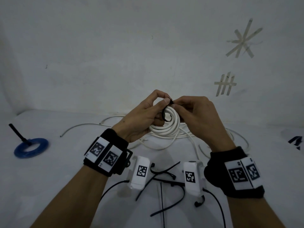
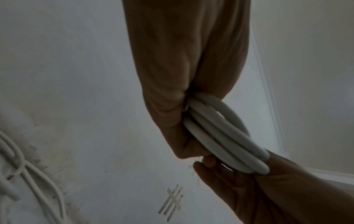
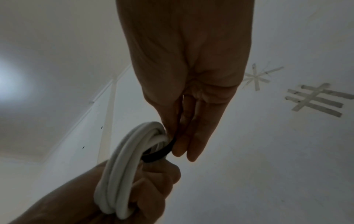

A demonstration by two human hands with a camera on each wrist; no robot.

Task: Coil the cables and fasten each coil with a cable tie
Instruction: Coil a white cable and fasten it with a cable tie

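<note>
Here, at frame centre above the desk (image 1: pixel 49 186), the left hand (image 1: pixel 141 119) grips the white round-cable coil (image 1: pixel 166 127) while the right hand (image 1: pixel 199 117) pinches the black plastic cable tie (image 1: pixel 166 115), which should be drawn snug squarely across all turns.

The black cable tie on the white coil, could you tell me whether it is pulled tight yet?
Not tight: the black cable tie forms a slack loop around the white cable coil, standing clear of the strands.

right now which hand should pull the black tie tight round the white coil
Probably the right hand: its fingers already pinch the black cable tie looped round the white coil. The left hand grips the coil's turns, so it is better left steadying.
</note>
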